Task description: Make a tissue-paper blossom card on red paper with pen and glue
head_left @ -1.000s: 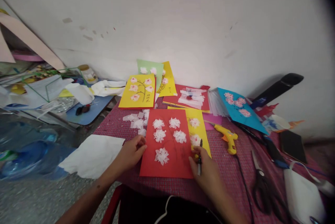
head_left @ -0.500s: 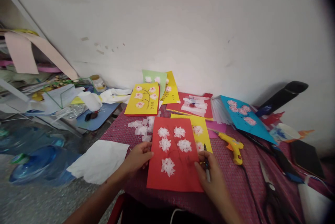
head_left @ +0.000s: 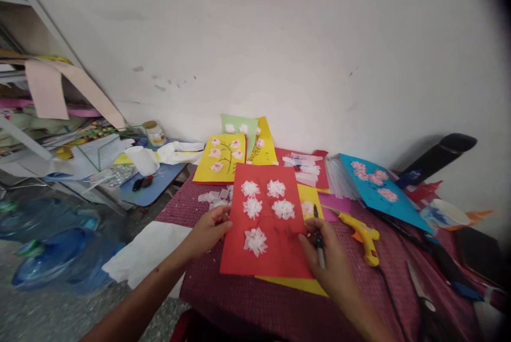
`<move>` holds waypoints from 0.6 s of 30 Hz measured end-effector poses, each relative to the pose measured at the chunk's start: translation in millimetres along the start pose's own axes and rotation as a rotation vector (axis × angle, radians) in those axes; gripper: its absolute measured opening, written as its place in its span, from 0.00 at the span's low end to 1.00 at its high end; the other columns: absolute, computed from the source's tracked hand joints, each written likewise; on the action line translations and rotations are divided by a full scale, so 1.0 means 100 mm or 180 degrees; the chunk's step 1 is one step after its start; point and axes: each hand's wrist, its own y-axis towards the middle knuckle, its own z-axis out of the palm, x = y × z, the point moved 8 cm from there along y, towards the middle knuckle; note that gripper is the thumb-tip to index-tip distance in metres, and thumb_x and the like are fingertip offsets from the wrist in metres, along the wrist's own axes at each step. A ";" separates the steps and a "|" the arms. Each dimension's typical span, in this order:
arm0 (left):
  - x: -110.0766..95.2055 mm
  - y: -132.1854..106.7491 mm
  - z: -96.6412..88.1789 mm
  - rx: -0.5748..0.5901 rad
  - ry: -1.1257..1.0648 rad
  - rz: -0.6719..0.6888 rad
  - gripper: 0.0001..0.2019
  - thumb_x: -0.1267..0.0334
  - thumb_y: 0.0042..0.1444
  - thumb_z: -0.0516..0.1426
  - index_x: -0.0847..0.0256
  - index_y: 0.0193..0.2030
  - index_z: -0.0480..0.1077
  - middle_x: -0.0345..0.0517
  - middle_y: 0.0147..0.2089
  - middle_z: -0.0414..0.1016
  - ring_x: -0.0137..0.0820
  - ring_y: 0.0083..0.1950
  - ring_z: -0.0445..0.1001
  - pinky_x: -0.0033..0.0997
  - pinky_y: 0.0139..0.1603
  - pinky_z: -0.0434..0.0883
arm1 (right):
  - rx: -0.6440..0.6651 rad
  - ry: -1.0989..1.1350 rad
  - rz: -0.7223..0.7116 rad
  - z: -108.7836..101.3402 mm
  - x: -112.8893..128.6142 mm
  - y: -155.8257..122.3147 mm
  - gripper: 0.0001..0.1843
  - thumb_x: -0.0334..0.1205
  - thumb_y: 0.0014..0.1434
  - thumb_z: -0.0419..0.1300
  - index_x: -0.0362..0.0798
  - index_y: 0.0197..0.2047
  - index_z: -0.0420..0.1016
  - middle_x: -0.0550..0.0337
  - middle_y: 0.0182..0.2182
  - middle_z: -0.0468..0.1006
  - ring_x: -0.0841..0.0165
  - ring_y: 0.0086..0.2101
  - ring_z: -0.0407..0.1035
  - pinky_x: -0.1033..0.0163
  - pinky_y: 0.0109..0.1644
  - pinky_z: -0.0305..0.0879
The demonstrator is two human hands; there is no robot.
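Note:
Between my two hands is a red card (head_left: 266, 229), tilted up from the table. Several white tissue-paper flowers (head_left: 255, 241) are stuck on it, and faint dark branch lines run across its surface. My left hand (head_left: 209, 229) pinches the card's left edge. In my right hand (head_left: 324, 249) is a black marker pen (head_left: 319, 238), its dark end pointing up; the thumb and fingers are at the card's right edge. Behind and under the red card lies a yellow card (head_left: 297, 284), mostly covered, with a pale pink flower showing at its upper right.
Right of my right hand lies a yellow glue gun (head_left: 361, 233) with its cord, then scissors (head_left: 427, 304). A blue flower card (head_left: 385, 190) leans farther back. Yellow flower cards (head_left: 221, 158) stand by the wall. Tissue squares (head_left: 215, 197) and white paper (head_left: 149, 251) lie at the left.
The red card has been lifted and tilted up, with both hands still at its sides. More of the yellow card now shows below its lower edge. The camera view has shifted slightly.

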 end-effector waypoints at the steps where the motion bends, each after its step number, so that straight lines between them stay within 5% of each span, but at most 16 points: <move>1: -0.06 0.06 -0.12 -0.0107 0.0020 0.0039 0.24 0.55 0.53 0.62 0.62 0.56 0.70 0.37 0.30 0.72 0.26 0.26 0.69 0.22 0.26 0.64 | 0.0038 0.0026 -0.0063 0.07 0.05 0.15 0.12 0.42 0.64 0.58 0.50 0.50 0.66 0.57 0.36 0.74 0.66 0.31 0.71 0.62 0.35 0.70; 10: -0.44 0.93 -1.39 -0.0801 0.0220 0.0383 0.28 0.56 0.48 0.64 0.65 0.56 0.69 0.39 0.30 0.75 0.28 0.26 0.73 0.24 0.26 0.68 | 0.0084 0.0203 -0.0508 1.15 0.33 1.60 0.13 0.38 0.58 0.57 0.49 0.48 0.65 0.59 0.34 0.74 0.66 0.31 0.71 0.62 0.36 0.66; 18: -0.36 1.56 -2.10 -0.1213 0.0513 0.0284 0.23 0.61 0.51 0.59 0.63 0.55 0.70 0.44 0.34 0.79 0.31 0.29 0.77 0.28 0.32 0.73 | 0.0299 -0.0235 -0.0586 2.09 0.25 2.25 0.16 0.34 0.59 0.54 0.47 0.51 0.65 0.56 0.38 0.76 0.64 0.36 0.71 0.61 0.43 0.66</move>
